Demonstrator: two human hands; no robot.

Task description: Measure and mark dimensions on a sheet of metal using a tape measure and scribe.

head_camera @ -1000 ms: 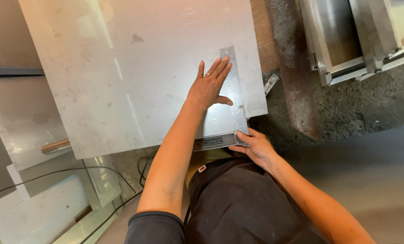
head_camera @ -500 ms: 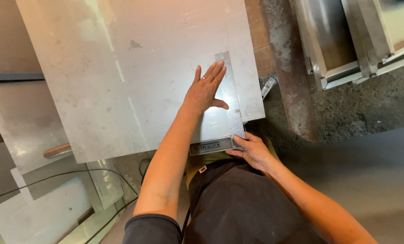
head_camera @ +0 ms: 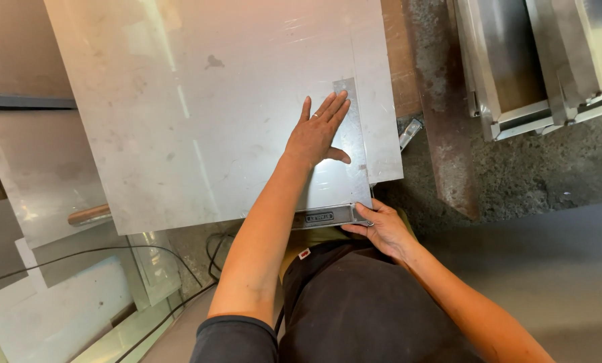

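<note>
Two bare hands are set on a metal try square (head_camera: 341,168) laid flat along the right edge of a large steel sheet (head_camera: 200,114). Nearest the body, the right hand (head_camera: 382,228) is closed on the square's thick stock at the sheet's near edge, thumb and fingers pinched round its end. Just beyond, the left hand (head_camera: 314,134) is pressed palm-down on the thin blade, fingers extended and close together, thumb spread out to the side. The blade is seen running away from the body, parallel with the sheet's right edge (whether the stock is seated tight against the near edge cannot be told). A slip could be judged likely if the left hand's pressure is eased, since polished metal lies on polished metal; the square would then be skewed. The sheet's bare edges lie close to both wrists, so a cut could be caused by a sudden slide. Farther off, a rusty steel bar (head_camera: 442,121) and folded metal trays (head_camera: 536,60) are seen on the concrete floor (head_camera: 543,175).
</note>
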